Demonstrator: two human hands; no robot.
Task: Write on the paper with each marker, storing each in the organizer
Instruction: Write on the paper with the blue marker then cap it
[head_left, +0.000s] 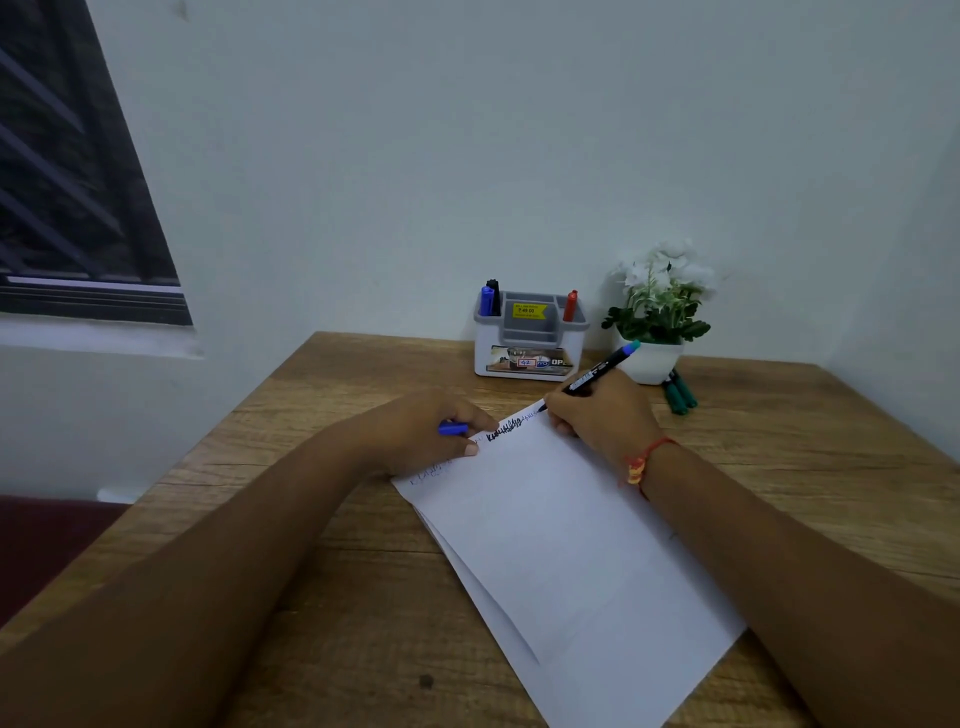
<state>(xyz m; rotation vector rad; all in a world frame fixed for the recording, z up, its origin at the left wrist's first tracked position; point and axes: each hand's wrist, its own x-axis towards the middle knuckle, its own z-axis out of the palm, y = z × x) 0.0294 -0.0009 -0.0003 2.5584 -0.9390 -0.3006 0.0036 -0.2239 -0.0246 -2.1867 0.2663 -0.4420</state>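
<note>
White paper (571, 540) lies on the wooden desk, with scribbled lines along its far edge. My right hand (602, 415) grips a black marker with a blue end (602, 371), its tip on the paper's far corner. My left hand (431, 431) rests on the paper's left corner and holds a blue cap (453, 428). The grey and white organizer (530, 338) stands at the back with a blue marker (485, 301) and a black marker (493, 293) in its left slot and a red marker (570, 305) in its right slot. Green markers (680, 395) lie by the pot.
A white pot with white flowers (657, 322) stands right of the organizer against the wall. The wooden desk (337, 571) ends at the left, beside a window (67, 182). A second sheet shows under the paper's left edge.
</note>
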